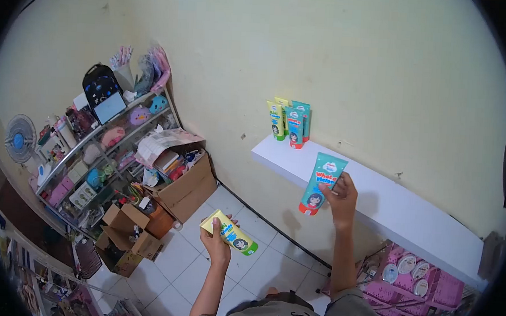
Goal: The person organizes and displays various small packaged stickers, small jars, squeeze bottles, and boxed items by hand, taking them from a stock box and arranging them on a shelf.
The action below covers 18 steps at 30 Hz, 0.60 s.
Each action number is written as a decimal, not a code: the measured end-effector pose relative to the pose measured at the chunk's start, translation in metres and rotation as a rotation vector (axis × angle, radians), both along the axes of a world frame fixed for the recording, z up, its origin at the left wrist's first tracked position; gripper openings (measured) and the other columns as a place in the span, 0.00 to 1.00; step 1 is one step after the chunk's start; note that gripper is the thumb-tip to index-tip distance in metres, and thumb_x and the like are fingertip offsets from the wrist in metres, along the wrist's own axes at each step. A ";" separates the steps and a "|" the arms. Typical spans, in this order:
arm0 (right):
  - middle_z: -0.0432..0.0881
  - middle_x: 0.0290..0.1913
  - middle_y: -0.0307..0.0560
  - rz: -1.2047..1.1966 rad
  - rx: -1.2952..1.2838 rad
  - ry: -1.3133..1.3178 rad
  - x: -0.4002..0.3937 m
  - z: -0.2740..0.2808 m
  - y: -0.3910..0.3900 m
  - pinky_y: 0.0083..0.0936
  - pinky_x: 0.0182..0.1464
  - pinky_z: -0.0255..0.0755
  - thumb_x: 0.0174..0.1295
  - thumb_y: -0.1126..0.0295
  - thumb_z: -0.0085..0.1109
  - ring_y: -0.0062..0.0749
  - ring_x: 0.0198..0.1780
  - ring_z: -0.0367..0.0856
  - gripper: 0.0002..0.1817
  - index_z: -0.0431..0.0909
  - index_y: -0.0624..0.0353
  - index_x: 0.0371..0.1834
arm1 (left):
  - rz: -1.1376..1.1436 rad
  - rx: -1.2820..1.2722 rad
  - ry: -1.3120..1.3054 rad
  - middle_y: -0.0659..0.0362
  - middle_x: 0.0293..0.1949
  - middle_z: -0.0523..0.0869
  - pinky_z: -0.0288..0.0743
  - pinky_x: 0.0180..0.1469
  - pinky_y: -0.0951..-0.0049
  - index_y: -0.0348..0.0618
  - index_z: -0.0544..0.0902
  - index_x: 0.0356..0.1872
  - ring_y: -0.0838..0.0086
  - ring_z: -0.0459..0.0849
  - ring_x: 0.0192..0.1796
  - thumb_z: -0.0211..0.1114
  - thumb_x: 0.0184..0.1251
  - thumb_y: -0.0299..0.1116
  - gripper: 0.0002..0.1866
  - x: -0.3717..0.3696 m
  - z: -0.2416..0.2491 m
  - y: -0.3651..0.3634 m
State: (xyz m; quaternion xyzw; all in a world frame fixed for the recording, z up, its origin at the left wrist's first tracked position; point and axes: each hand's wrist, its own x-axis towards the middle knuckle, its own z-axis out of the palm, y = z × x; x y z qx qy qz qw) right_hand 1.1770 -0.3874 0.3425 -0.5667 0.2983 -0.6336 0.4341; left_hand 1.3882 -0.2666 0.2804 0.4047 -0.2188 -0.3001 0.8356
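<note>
My right hand [342, 198] grips a teal squeeze tube [328, 166] with a red cap, held upright with a slight tilt in front of the white wall shelf [388, 199]. Lower and to the left, my left hand [218, 242] is closed around a yellow squeeze tube [236, 237] with a green cap, tilted so the cap points down to the right. At the shelf's far left end stand several similar tubes: a yellow tube [275, 120] in front at left and a teal tube [294, 127] beside it, with more behind, partly hidden.
On the left, a glass display rack [93, 149] holds plush toys and a backpack [101, 84]. A large cardboard box [191, 183] and a smaller open box [128, 237] stand on the tiled floor. Pink baskets [412, 281] sit below the shelf. A fan [19, 139] is at far left.
</note>
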 end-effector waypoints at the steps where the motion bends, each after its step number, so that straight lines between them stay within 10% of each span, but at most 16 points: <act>1: 0.78 0.36 0.49 -0.002 0.016 0.014 0.006 0.001 -0.009 0.18 0.39 0.72 0.47 0.79 0.60 0.24 0.38 0.77 0.18 0.67 0.68 0.42 | -0.002 0.016 0.014 0.47 0.32 0.77 0.78 0.31 0.66 0.35 0.65 0.38 0.63 0.80 0.30 0.53 0.61 0.36 0.14 0.004 0.000 -0.008; 18: 0.80 0.32 0.45 -0.497 -0.138 0.404 0.065 0.007 -0.095 0.21 0.40 0.69 0.32 0.82 0.66 0.28 0.34 0.77 0.15 0.79 0.63 0.28 | -0.668 -0.263 -0.277 0.60 0.29 0.75 0.67 0.35 0.81 0.38 0.73 0.29 0.80 0.72 0.31 0.67 0.45 0.27 0.11 0.071 0.062 -0.275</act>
